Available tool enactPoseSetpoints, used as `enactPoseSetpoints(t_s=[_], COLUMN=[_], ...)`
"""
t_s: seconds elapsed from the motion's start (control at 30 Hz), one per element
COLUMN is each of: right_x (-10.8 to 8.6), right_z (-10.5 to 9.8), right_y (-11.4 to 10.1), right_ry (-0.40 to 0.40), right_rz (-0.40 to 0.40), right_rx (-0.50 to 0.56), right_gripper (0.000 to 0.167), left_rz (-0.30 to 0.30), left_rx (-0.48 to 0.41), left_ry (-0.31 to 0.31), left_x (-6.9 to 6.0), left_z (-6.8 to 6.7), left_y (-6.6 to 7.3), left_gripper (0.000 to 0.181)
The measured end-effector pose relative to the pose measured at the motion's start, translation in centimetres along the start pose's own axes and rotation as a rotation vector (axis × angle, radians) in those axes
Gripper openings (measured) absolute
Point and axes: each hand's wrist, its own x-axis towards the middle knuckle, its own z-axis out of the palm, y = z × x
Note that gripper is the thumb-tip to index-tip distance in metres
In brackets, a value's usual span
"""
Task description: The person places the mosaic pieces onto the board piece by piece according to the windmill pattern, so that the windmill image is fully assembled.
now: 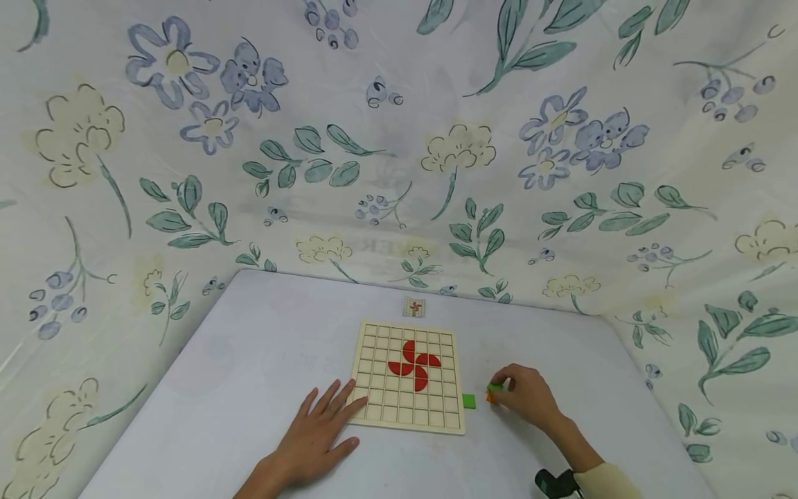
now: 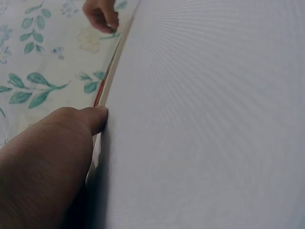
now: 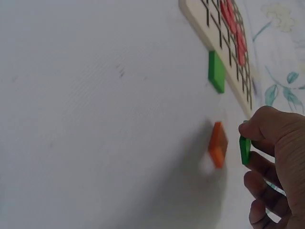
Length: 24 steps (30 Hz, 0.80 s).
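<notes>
A square wooden grid board lies on the table, with several red curved pieces set in a pinwheel near its middle. My left hand has its fingers spread, and the fingertips rest on the board's left edge. Right of the board, my right hand pinches a green tile between thumb and fingers. Just below that tile, an orange tile lies on the table, apart from the hand. Another green tile lies beside the board's right edge.
Behind the board lies a small picture card showing a red pinwheel on a grid. The white table is bordered by a floral sheet at the back and sides. A dark object sits by the right wrist.
</notes>
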Motion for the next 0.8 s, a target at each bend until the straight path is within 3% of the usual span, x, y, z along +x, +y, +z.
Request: enactPoseSetpoints(t_s=[0.8], right_x=[2.6], right_z=[2.1], right_y=[-6.0], right_ry=[-0.112], right_rz=[-0.251], right_rx=[0.004], right_gripper=[0.014], left_rz=[-0.006], left_rx=[0.007], left_ry=[-0.015], left_x=[0.0], left_z=[0.3], left_y=[-0.2], left_gripper=[0.06])
